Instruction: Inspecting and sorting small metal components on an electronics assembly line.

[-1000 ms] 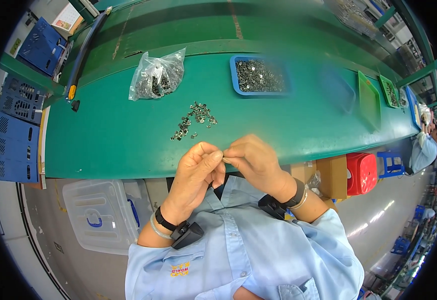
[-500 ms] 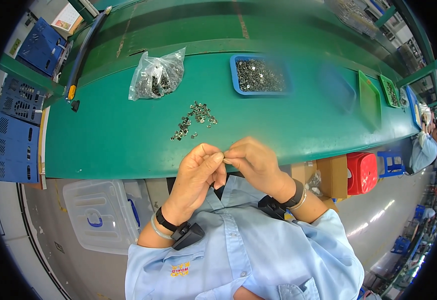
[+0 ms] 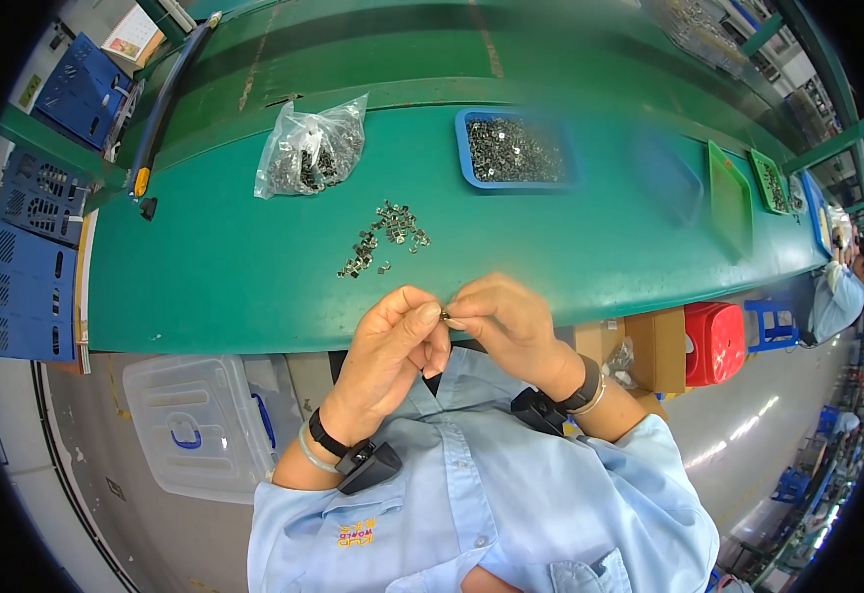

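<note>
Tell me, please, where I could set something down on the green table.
Bare table shows left of the metal pieces, nearer than the plastic bag, and between the filled blue tray and the right hand. It's crowded where the pieces lie, beyond the left hand.

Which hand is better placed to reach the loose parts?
Probably the left hand: it is nearer the loose parts than the right hand, though both pinch a small dark part.

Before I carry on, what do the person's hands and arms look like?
The left hand and right hand are ungloved. Each wears a dark wrist strap, a boxy black device and a thin bangle. Light blue sleeves stop near the elbows.
</note>
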Tool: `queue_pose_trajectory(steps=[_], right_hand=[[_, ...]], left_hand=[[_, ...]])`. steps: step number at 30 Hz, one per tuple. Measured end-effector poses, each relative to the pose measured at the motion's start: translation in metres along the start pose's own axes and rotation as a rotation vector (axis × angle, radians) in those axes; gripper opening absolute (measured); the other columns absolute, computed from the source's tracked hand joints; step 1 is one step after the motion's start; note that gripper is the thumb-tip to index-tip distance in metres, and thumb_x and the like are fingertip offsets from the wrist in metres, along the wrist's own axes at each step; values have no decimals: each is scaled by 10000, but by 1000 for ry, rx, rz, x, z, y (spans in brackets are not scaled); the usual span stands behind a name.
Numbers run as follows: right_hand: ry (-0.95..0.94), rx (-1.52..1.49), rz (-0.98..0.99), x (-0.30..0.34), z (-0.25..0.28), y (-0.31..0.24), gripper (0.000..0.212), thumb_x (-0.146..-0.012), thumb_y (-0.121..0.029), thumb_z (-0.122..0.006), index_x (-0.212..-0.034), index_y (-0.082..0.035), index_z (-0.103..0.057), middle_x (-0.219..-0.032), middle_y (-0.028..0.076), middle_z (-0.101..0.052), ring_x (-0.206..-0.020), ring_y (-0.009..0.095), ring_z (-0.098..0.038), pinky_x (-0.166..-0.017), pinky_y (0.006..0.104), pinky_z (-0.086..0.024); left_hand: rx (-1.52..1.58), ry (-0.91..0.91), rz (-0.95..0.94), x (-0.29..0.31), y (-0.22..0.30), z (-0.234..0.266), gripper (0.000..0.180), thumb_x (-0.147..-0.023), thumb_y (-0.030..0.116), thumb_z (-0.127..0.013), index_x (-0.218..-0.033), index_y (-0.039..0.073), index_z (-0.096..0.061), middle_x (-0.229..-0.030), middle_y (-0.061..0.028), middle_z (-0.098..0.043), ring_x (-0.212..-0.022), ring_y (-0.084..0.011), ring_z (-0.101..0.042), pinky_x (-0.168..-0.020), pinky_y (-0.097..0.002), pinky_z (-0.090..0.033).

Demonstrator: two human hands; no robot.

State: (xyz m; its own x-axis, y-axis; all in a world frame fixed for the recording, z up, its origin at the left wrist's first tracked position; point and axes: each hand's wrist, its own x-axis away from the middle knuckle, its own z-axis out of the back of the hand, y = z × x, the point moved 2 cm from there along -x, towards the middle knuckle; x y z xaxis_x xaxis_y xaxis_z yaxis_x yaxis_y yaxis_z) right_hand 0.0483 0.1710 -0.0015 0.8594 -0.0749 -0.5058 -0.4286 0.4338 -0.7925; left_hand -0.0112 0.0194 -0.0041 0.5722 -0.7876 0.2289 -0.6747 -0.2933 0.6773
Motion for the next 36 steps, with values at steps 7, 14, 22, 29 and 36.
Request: queue_pose_trajectory(steps=[7,14,22,29,36], right_hand=[[-7,-19,-6,1,-1,1,148,-783,16,-683,-898,-52,-621,-864,76,-647,-819,222,-637,-693,316,-521],[11,5,3,-2,3,2,135,-775,24,-680,-878,-44,-624,-862,77,-647,-831,232,-641,-711,327,-528],[240,428,-40,-67,71,31,71,-809,-48,-638,-875,-26,-626,-890,106,-631,-831,268,-612,-749,336,-493],[-120,452,61,-71,46,56,125,-795,-63,-651,-915,-34,-632,-946,98,-602,-894,276,-577,-774,359,-480],[-362,534,3,-69,1,55,131,-773,-115,-686,-883,-61,-640,-877,62,-588,-855,273,-574,-738,377,-477]], left_hand=[[-22,16,-7,1,1,-1,158,-948,212,-563,-921,60,-528,-692,-41,-578,-576,-103,-532,-498,-228,-415],[-54,23,-18,-1,1,-2,166,-957,219,-547,-945,54,-540,-703,-39,-583,-579,-99,-534,-498,-224,-416],[-24,126,-79,-4,2,14,181,-972,202,-500,-1000,30,-547,-708,-58,-569,-532,-118,-516,-461,-235,-394],[32,148,-51,-5,6,28,168,-972,187,-501,-1004,32,-558,-705,-44,-571,-554,-108,-506,-484,-230,-405],[63,110,-18,-7,10,31,172,-967,185,-514,-1004,23,-554,-701,-45,-564,-550,-109,-508,-480,-231,-406]])
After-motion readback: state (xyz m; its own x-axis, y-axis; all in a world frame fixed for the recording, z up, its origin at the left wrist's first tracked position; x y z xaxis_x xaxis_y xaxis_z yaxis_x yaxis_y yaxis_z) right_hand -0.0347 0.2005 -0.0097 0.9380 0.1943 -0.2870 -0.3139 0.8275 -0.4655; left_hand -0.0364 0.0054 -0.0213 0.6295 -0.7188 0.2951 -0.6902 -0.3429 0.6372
